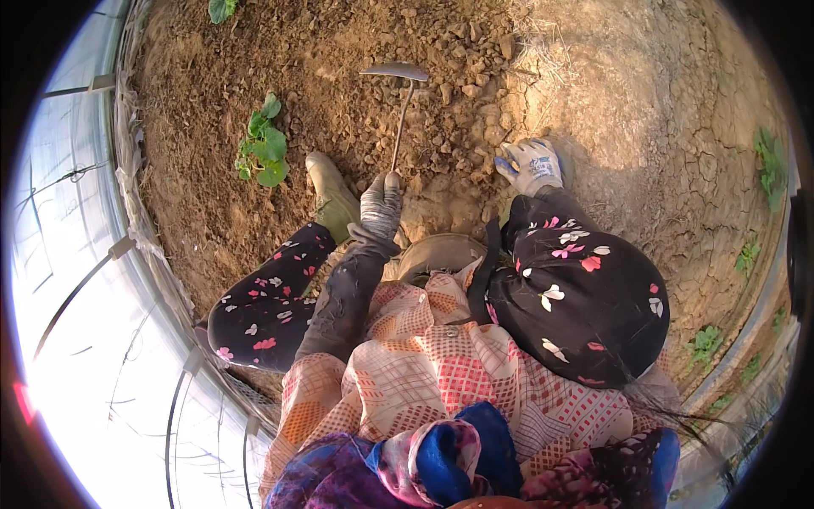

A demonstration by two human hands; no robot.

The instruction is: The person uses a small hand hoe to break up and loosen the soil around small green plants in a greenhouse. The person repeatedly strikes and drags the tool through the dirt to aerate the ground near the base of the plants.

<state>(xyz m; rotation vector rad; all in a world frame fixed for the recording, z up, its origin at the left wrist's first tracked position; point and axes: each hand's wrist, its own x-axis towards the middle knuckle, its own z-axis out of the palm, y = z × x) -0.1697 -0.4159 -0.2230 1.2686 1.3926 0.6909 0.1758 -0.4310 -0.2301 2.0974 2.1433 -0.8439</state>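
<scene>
My left hand, in a grey striped glove, is shut around the handle of a small hand hoe; the grip itself is hidden in the fist. The hoe's thin metal shaft points away from me, and its curved blade is over the loose brown soil. My right hand, in a white and blue work glove bearing print, is low by the ground with fingers apart and no tool visible. What lies under its palm is hidden. A leafy seedling grows left of the hoe.
An olive boot is planted between seedling and left hand. A brown rounded object lies between my legs. Plastic sheeting with thin poles lines the left side. Cracked, firmer ground and small plants lie right; dry straw lies ahead.
</scene>
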